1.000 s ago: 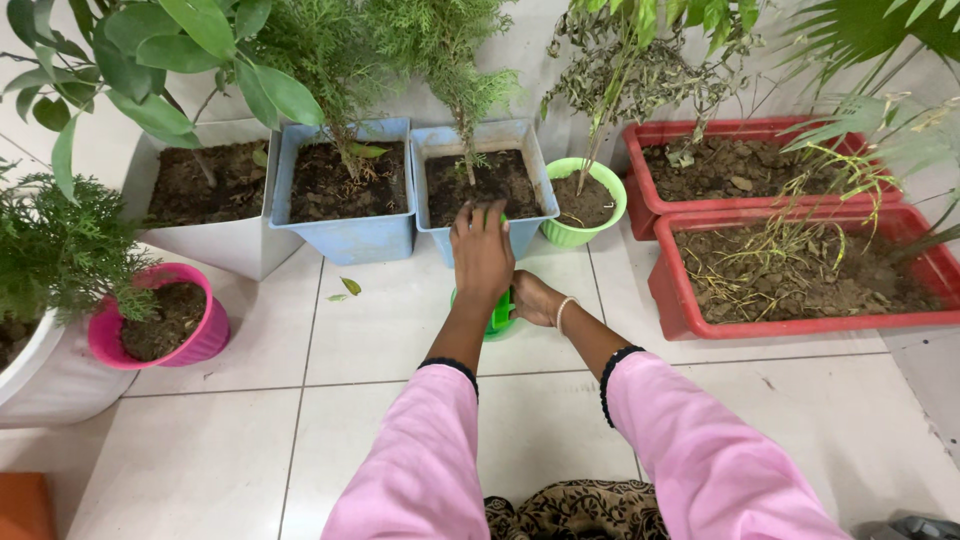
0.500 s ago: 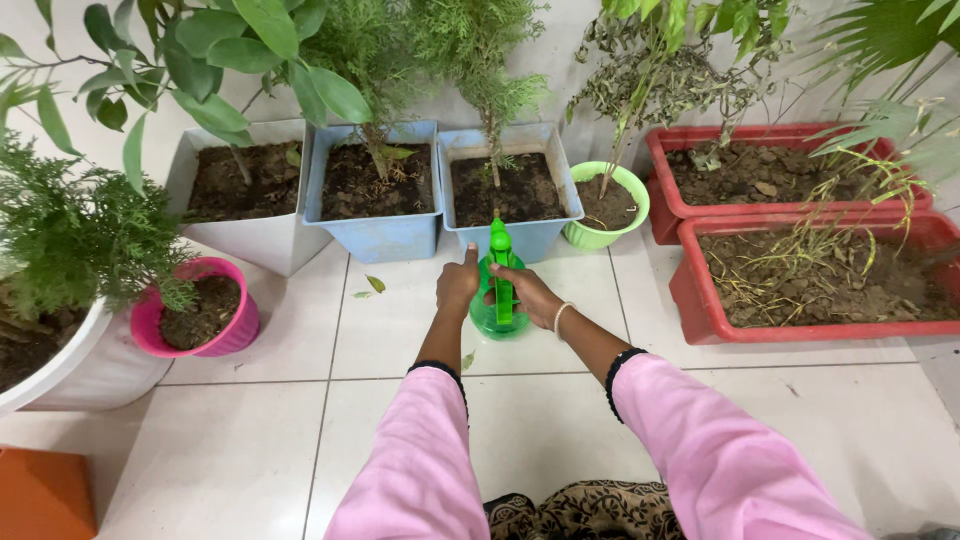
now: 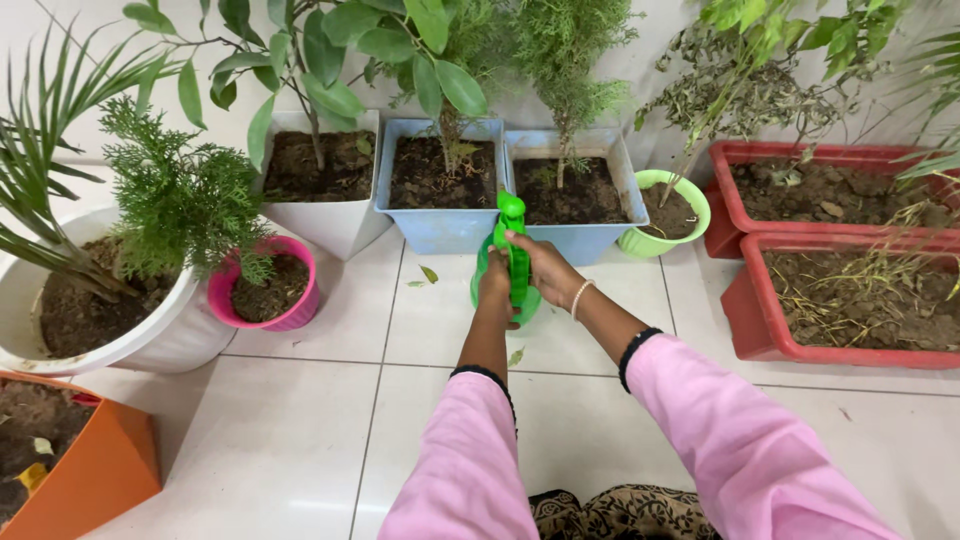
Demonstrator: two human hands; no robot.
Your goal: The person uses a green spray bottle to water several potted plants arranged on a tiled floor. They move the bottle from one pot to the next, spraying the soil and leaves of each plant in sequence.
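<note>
Both hands are closing on a translucent green plastic spray bottle [image 3: 508, 270] standing on the white tiled floor [image 3: 300, 430]. The right hand [image 3: 545, 268] is wrapping its grip around the bottle's neck just under the green trigger head; the left hand [image 3: 494, 288] is pressing fingers curled against the bottle's left side. Just beyond the grip are sitting two pale blue square plastic planters [image 3: 440, 228] holding soil and small conifers. To the grip's left is standing a round pink plastic pot [image 3: 290, 310]; to its right, a long red rectangular trough [image 3: 760, 330]. A lime green round pot [image 3: 660, 240] is sitting just beyond the right hand.
</note>
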